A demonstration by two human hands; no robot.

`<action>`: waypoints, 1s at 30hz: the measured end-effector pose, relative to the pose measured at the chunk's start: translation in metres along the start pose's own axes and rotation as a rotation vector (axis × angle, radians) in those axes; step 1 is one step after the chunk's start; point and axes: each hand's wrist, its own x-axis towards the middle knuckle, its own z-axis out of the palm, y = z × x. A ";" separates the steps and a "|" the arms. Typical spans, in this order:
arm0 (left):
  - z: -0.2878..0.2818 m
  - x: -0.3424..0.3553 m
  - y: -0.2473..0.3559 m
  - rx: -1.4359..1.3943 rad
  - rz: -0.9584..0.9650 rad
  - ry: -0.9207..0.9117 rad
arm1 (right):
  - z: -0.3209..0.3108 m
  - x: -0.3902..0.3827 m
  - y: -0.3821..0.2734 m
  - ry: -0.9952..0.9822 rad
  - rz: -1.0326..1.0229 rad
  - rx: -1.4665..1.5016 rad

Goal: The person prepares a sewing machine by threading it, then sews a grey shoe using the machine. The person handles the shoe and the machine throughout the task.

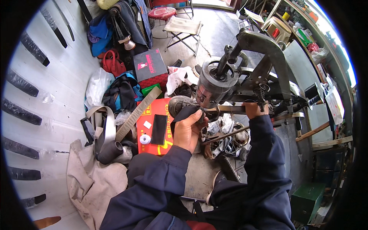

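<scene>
A black, heavy cast-metal sewing machine with a round drum-like head stands in front of me. Under the drum, my left hand is closed on a piece of dark cloth-like material, thumb on top, by the machine's lower end. A grey-soled shoe is just beyond that hand; whether it joins the dark piece I cannot tell. My right hand reaches in below the machine's arm, beside a coil spring. Metal parts hide its fingers, so its grip does not show.
On my left, a red board carries a black phone and a white tape roll. Bags, a dark shoebox and straps crowd behind it. A folding stool stands further off. Shelves line the right; a green box sits low there.
</scene>
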 end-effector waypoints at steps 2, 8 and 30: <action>0.000 -0.001 0.002 0.031 -0.005 -0.002 | -0.006 -0.001 0.001 -0.088 0.136 0.111; 0.001 -0.001 0.002 -0.001 -0.002 -0.003 | 0.011 0.003 0.020 0.037 0.797 1.722; -0.005 0.002 0.003 0.051 -0.004 -0.027 | -0.141 -0.099 0.126 -0.236 0.698 0.079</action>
